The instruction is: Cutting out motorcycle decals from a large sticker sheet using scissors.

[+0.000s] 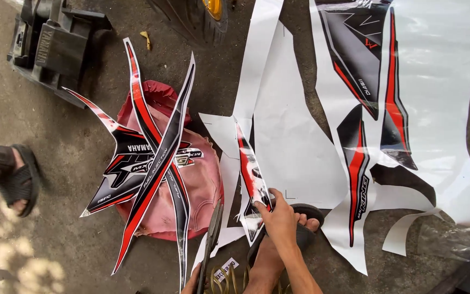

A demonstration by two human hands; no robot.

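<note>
A: Where's your decal (pixel 250 177)?
B: Just right of the pink cushion (pixel 161 179), on its white backing. Your right hand (pixel 279 216) pins its lower end with fingertips flat, not pinching.
A: And the left hand (pixel 192 283)?
B: Closed around the scissors (pixel 211 239), I judge; mostly hidden. Decal looks thin, floppy, easily creased, so hold its edge

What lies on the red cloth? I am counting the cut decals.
Several long red, black and white decals lie crossed on the red cloth. Their overlaps hide how many, and most of the cloth's middle.
</note>
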